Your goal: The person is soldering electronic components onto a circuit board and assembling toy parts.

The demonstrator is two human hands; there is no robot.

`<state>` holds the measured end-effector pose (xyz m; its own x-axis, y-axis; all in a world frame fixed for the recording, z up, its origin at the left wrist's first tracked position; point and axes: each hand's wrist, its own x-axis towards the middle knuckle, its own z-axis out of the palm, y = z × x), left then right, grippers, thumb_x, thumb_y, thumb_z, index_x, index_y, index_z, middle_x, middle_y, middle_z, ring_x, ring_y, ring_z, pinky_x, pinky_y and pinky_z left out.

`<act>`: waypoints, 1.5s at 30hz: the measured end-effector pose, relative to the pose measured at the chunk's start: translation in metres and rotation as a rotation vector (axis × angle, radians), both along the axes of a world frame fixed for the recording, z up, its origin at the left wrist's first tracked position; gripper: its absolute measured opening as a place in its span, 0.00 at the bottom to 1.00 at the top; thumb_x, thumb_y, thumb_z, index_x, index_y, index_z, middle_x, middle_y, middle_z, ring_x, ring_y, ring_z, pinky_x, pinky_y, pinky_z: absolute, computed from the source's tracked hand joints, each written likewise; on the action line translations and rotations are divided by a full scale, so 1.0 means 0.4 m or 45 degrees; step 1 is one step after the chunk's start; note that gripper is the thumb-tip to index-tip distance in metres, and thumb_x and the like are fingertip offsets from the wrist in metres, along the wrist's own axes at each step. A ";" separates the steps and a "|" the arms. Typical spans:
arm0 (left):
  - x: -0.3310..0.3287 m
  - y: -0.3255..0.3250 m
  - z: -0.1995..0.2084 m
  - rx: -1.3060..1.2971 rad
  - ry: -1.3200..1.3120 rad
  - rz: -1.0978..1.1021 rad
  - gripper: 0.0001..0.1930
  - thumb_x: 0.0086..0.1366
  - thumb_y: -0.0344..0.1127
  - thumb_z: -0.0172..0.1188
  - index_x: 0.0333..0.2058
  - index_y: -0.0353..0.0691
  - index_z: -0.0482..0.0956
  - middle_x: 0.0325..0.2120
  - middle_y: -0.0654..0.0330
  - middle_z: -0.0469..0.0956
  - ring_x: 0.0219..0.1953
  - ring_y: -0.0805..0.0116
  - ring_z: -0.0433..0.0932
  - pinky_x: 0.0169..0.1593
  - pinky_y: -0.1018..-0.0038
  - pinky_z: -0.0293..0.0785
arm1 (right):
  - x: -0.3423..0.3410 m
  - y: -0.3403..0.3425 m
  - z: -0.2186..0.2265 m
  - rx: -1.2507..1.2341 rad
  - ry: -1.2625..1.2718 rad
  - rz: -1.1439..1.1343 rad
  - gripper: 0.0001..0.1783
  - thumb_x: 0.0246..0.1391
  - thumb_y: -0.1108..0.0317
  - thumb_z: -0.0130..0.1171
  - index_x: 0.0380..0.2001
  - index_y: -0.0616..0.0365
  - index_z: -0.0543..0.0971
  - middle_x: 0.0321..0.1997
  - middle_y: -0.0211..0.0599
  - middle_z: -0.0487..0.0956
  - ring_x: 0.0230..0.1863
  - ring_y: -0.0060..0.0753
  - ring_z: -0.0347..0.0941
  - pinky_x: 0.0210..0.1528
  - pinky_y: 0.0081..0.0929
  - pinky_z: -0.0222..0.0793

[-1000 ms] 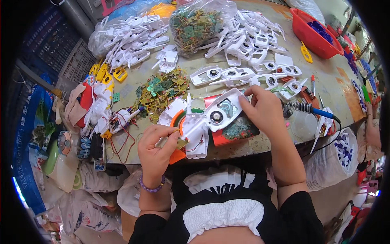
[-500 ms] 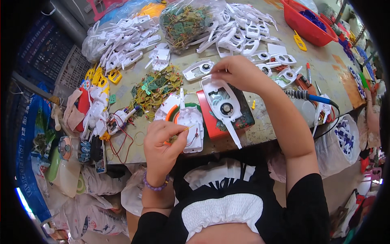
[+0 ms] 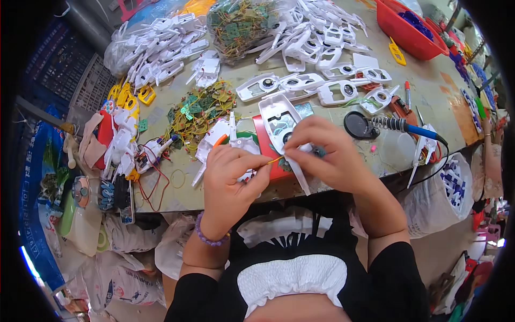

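My left hand (image 3: 236, 180) is closed in a pinch on a thin yellow wire (image 3: 275, 160). My right hand (image 3: 327, 158) meets it there, thumb and forefinger pinched at the wire's other end. Behind the fingers, a white plastic casing half (image 3: 272, 110) with a long narrow stem leans on a red box (image 3: 262, 140). The right hand partly covers the casing's round dark part. Just beyond my left hand lie more white casing parts (image 3: 216, 134), partly hidden, with an orange ring-shaped piece (image 3: 220, 140) among them.
A blue-handled soldering iron (image 3: 421, 130) lies in a spring holder at the right, beside a round black dish (image 3: 358, 125). Wired green circuit boards (image 3: 198, 112) are heaped left of centre. White casings (image 3: 161, 51) pile up behind. A red basin (image 3: 410, 32) stands far right.
My right hand has come down from the top of the casing to the yellow wire at my left hand. The left hand has risen slightly, and the casing has shifted a little.
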<state>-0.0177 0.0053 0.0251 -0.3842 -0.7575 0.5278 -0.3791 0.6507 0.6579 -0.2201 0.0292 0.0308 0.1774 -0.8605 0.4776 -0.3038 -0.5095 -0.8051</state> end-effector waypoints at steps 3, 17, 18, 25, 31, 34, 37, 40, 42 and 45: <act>-0.015 -0.011 0.005 -0.057 -0.065 0.031 0.04 0.47 0.28 0.64 0.25 0.41 0.81 0.24 0.63 0.77 0.30 0.64 0.75 0.42 0.70 0.66 | -0.029 0.022 -0.001 -0.071 -0.057 -0.229 0.07 0.45 0.72 0.63 0.30 0.61 0.78 0.32 0.39 0.76 0.36 0.38 0.72 0.41 0.29 0.66; -0.056 -0.025 0.023 -0.155 -0.168 -0.051 0.04 0.45 0.29 0.64 0.23 0.42 0.80 0.25 0.64 0.77 0.31 0.63 0.74 0.41 0.68 0.65 | -0.041 0.084 -0.083 -0.459 0.212 -0.535 0.12 0.38 0.76 0.66 0.31 0.57 0.80 0.40 0.39 0.75 0.39 0.41 0.70 0.43 0.33 0.65; -0.056 -0.018 0.026 -0.132 -0.168 -0.049 0.05 0.45 0.29 0.65 0.23 0.42 0.81 0.24 0.64 0.76 0.31 0.64 0.74 0.41 0.69 0.64 | -0.038 0.079 -0.069 -0.452 0.264 -0.543 0.12 0.37 0.75 0.67 0.30 0.55 0.81 0.40 0.38 0.75 0.41 0.42 0.69 0.44 0.34 0.65; -0.050 -0.003 0.027 -0.144 -0.155 -0.071 0.07 0.44 0.28 0.66 0.26 0.42 0.81 0.24 0.65 0.75 0.31 0.66 0.74 0.43 0.68 0.63 | -0.012 0.045 -0.046 -0.249 0.162 -0.316 0.10 0.38 0.74 0.66 0.29 0.54 0.81 0.41 0.35 0.75 0.44 0.43 0.67 0.46 0.35 0.64; -0.054 -0.013 0.012 -0.081 -0.094 -0.102 0.06 0.45 0.28 0.66 0.26 0.41 0.81 0.24 0.64 0.75 0.31 0.64 0.74 0.42 0.68 0.65 | -0.007 0.049 -0.063 -0.199 0.070 -0.394 0.12 0.39 0.76 0.65 0.32 0.56 0.80 0.40 0.36 0.75 0.43 0.42 0.69 0.45 0.34 0.64; -0.062 -0.023 0.015 -0.102 -0.132 -0.056 0.05 0.46 0.28 0.66 0.25 0.41 0.81 0.24 0.65 0.75 0.30 0.63 0.73 0.41 0.67 0.65 | -0.042 0.072 -0.076 -0.266 0.056 -0.508 0.13 0.40 0.77 0.64 0.34 0.58 0.79 0.40 0.38 0.75 0.41 0.41 0.70 0.44 0.32 0.65; -0.072 -0.034 0.016 -0.159 -0.233 -0.039 0.04 0.47 0.28 0.64 0.25 0.41 0.80 0.29 0.64 0.79 0.35 0.65 0.76 0.45 0.67 0.66 | -0.075 0.116 -0.107 -0.233 -0.028 -0.585 0.13 0.42 0.80 0.61 0.36 0.60 0.78 0.38 0.40 0.75 0.40 0.38 0.70 0.44 0.29 0.65; -0.078 -0.040 0.012 -0.207 -0.321 -0.045 0.03 0.48 0.29 0.64 0.25 0.42 0.80 0.33 0.63 0.81 0.39 0.67 0.78 0.48 0.65 0.65 | -0.114 0.162 -0.122 -0.196 -0.016 -0.677 0.12 0.43 0.82 0.59 0.35 0.62 0.77 0.37 0.41 0.75 0.40 0.36 0.70 0.45 0.28 0.64; -0.079 -0.038 0.008 -0.211 -0.343 -0.034 0.03 0.49 0.30 0.64 0.24 0.42 0.80 0.33 0.63 0.81 0.41 0.68 0.78 0.50 0.63 0.64 | -0.132 0.184 -0.135 -0.183 -0.017 -0.722 0.10 0.46 0.83 0.57 0.34 0.64 0.76 0.37 0.41 0.74 0.39 0.35 0.69 0.46 0.27 0.63; -0.079 -0.033 0.007 -0.202 -0.378 -0.017 0.02 0.49 0.31 0.63 0.24 0.42 0.80 0.32 0.63 0.82 0.41 0.67 0.79 0.51 0.63 0.63 | -0.157 0.215 -0.147 -0.126 -0.094 -0.829 0.09 0.48 0.83 0.55 0.35 0.64 0.76 0.37 0.40 0.74 0.39 0.34 0.69 0.46 0.26 0.63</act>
<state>-0.0493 -0.0080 0.0277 -0.5482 -0.6689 0.5020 -0.5301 0.7422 0.4101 -0.2828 0.1150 -0.0281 -0.4000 -0.7323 0.5511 -0.5206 -0.3133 -0.7942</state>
